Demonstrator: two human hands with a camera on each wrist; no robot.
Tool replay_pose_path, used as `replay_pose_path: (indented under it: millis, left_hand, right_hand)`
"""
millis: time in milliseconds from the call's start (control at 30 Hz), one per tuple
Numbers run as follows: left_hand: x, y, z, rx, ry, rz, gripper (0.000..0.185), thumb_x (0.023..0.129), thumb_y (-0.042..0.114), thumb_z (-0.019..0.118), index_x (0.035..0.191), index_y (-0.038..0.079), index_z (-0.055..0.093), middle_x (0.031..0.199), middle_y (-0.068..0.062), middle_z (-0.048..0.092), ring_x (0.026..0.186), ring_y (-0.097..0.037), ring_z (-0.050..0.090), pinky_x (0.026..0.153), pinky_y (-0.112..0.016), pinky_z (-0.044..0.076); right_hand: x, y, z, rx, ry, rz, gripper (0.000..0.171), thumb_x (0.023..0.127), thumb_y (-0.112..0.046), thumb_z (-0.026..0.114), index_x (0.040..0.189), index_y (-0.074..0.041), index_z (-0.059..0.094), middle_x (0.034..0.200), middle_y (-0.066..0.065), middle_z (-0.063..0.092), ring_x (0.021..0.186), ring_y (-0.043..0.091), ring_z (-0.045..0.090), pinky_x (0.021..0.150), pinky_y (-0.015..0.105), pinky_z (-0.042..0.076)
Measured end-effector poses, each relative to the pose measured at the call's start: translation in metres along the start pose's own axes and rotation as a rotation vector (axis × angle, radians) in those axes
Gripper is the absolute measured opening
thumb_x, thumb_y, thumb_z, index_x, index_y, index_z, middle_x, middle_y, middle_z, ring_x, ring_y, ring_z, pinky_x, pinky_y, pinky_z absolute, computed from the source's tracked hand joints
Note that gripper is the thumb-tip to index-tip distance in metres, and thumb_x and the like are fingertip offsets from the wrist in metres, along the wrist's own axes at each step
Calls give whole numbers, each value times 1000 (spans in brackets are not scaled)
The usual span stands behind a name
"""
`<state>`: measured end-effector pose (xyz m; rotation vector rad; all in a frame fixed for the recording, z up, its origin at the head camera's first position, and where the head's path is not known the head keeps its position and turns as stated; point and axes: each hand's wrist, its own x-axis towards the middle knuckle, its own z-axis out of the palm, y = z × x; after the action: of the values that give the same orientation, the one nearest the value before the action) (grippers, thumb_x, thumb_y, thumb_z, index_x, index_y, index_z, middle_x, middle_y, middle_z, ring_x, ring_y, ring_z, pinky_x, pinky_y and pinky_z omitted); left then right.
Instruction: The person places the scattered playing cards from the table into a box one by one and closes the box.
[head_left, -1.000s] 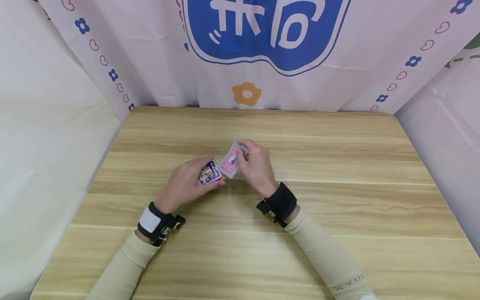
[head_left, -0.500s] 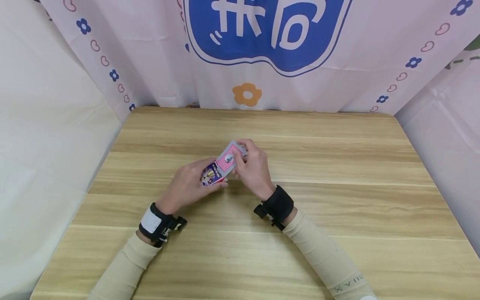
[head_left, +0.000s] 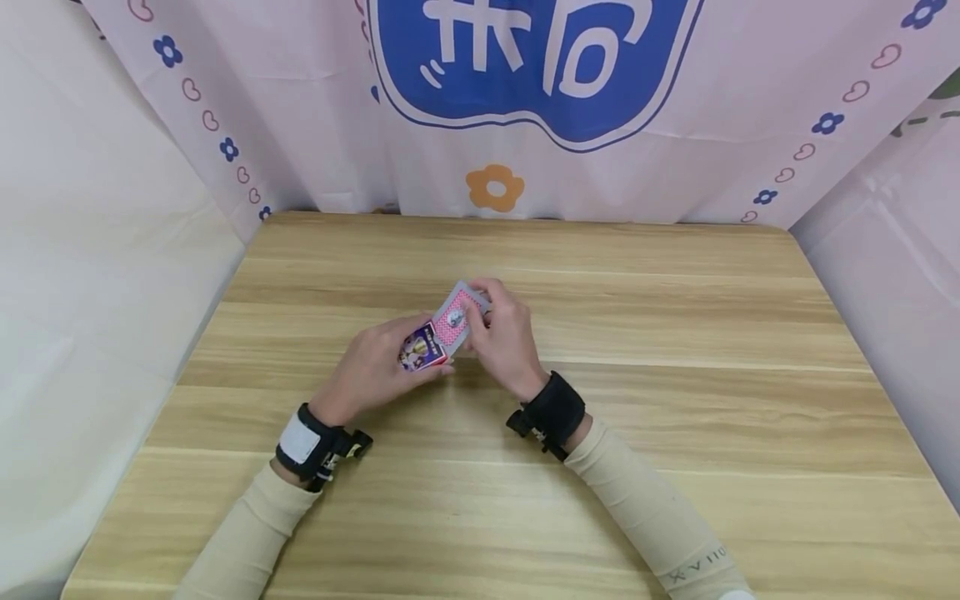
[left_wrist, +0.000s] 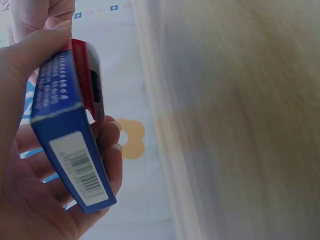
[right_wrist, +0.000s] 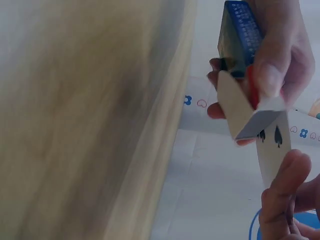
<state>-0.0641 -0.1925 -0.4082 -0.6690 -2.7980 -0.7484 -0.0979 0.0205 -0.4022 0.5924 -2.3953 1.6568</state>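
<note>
In the head view, my left hand (head_left: 367,371) grips a small purple-blue playing card box (head_left: 422,348) between thumb and fingers. The box's barcode end (left_wrist: 82,172) faces the left wrist camera. From the right, my right hand (head_left: 506,340) pinches a playing card (head_left: 453,320) with a pink patterned back and grey border. Its lower end meets the box's mouth, and I cannot tell how far inside it sits. The right wrist view shows the box's white flap (right_wrist: 232,105) standing open and black spades on the card's face (right_wrist: 274,145). Whether several cards are stacked is unclear.
Both hands are over a light wooden table (head_left: 637,292). Behind its far edge hangs a white cloth (head_left: 315,133) with a blue emblem and an orange flower. A white wall covering (head_left: 90,250) lines the left side.
My right hand has shifted slightly left, bringing the card from a skewed angle beside the box into line with its mouth. My left hand and the box have barely moved.
</note>
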Motion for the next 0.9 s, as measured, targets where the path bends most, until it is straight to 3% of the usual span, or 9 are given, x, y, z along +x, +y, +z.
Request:
replay_pose_path:
  millis: [200, 333, 567, 700, 767, 900]
  left_hand:
    - [1, 1, 2, -23, 7, -12, 80, 86, 51, 85, 145, 3, 61, 119, -15, 77, 85, -17, 71, 67, -31, 56]
    - [2, 2, 3, -25, 45, -15, 75, 86, 49, 85, 141, 3, 63, 110, -13, 78, 80, -16, 69, 63, -29, 54]
    - [2, -1, 1, -1, 66, -32, 76, 85, 49, 86, 141, 2, 64, 112, -16, 78, 82, -21, 72, 64, -34, 56]
    - [4, -1, 0, 5, 79, -28, 77, 85, 53, 85, 143, 6, 63, 109, -13, 78, 78, -17, 69, 61, -31, 53]
    - [4, -1, 1, 12, 83, -17, 77, 85, 52, 85, 143, 6, 63, 108, -13, 78, 78, -17, 69, 61, -31, 53]
    - [2, -1, 0, 27, 72, 0, 73, 85, 43, 88, 139, 1, 65, 114, -18, 77, 85, -24, 73, 68, -37, 58]
  right_hand:
    - [-1, 3, 4, 97, 56, 57, 27, 105, -3, 60, 130, 5, 57, 113, 24, 73, 50, 12, 62, 43, 29, 53]
    - [-5, 1, 11, 124, 54, 63, 26, 104, -1, 60, 128, 7, 54, 108, 25, 72, 52, 14, 62, 45, 30, 54]
    - [-5, -1, 11, -19, -72, 73, 19, 102, -9, 65, 118, 1, 68, 99, 15, 75, 80, 21, 70, 67, 25, 57]
    - [1, 0, 1, -43, -53, 64, 15, 101, -9, 67, 109, -2, 78, 99, 13, 78, 85, 22, 70, 78, 30, 57]
    - [0, 0, 1, -38, -63, 58, 14, 100, -6, 68, 106, -1, 79, 98, 13, 78, 84, 22, 69, 78, 30, 58]
    - [-5, -3, 7, -11, -168, 36, 15, 98, -3, 68, 107, 1, 79, 99, 14, 77, 82, 20, 68, 73, 24, 57]
